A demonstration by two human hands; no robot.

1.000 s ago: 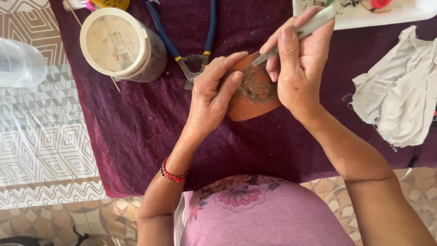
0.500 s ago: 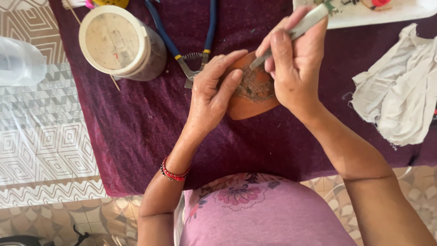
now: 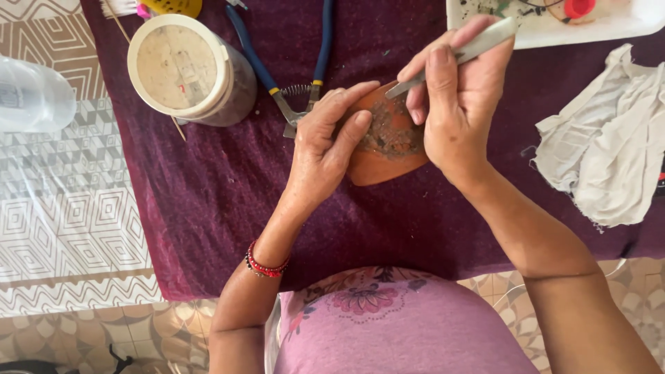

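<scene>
- Your left hand [image 3: 325, 149] is clamped on the brown clay piece [image 3: 384, 149], fingers curled over its upper left edge and the thumb lying along its face
- The clay piece rests on the maroon cloth [image 3: 228, 201] that covers the counter, and its middle shows a dark, rough patch
- Your right hand [image 3: 460, 114] is closed round a slim pale tool [image 3: 457, 55], pinched between thumb and fingers, with the metal tip touching the upper part of the clay piece
- Both hands meet over the clay piece, the left on its left side and the right on its right side
- Just beyond the clay piece lie blue-handled pliers [image 3: 291, 62], their jaws near your left fingertips
- To the left of the clay piece stands a round jar with a cream lid [image 3: 181, 66], and further left a clear plastic bottle [image 3: 31, 97] lies off the cloth
- To the right of the clay piece a crumpled white rag [image 3: 606, 149] lies on the cloth
- Beyond the clay piece, to the right, a white tray [image 3: 623, 24] sits at the far edge
- A red bead bracelet [image 3: 263, 263] circles your left wrist
</scene>
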